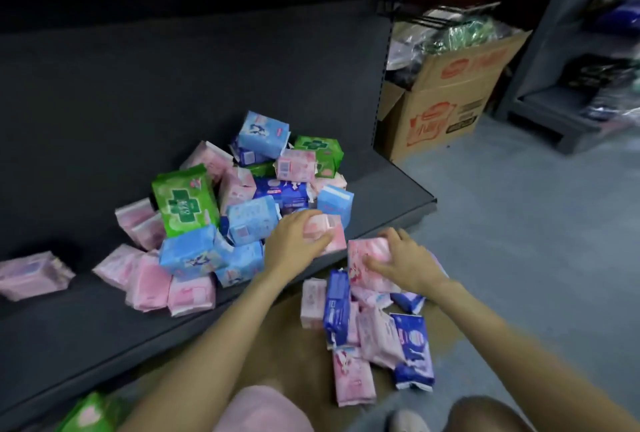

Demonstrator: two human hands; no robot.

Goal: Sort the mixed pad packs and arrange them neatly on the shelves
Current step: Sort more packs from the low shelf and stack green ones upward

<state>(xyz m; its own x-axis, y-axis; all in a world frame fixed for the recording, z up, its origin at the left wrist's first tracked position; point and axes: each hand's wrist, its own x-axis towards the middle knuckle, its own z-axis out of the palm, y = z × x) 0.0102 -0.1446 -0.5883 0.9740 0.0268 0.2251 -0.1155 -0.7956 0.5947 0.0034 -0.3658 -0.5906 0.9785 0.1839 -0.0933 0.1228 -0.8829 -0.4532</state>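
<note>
- Nearest to the person, a loose scatter of packs (367, 331) lies on the floor (519, 241) by the knees: pink ones mixed with dark blue ones, tipped at all angles.
- The right hand (405, 263) has its fingers curled round a pink pack (367, 258), held just above that floor scatter, close to the shelf's front edge.
- The left hand (294, 241) reaches onto the bottom shelf (104, 327), fingers wrapped over another pink pack (329, 234) at the near edge of the heap.
- That mixed heap (249, 196) sits on the shelf: green, light blue, dark blue and pink packs jumbled together, some on end, some flat.
- To the heap's left a few pink packs (145, 276) lie roughly grouped, and one more pink bundle (31, 276) rests well apart near the frame's edge.
- I'd say the sorting is at an early stage, with pink being pulled out first; the next move calls for carrying both held packs over to the pink group and squaring them up.
- Further back, past the shelf end, an open cardboard box (446, 99) stands on the floor, stuffed with plastic-wrapped goods I can't make out.
- Another shelf unit (554, 109) at the far right holds dark, blurred packages.
</note>
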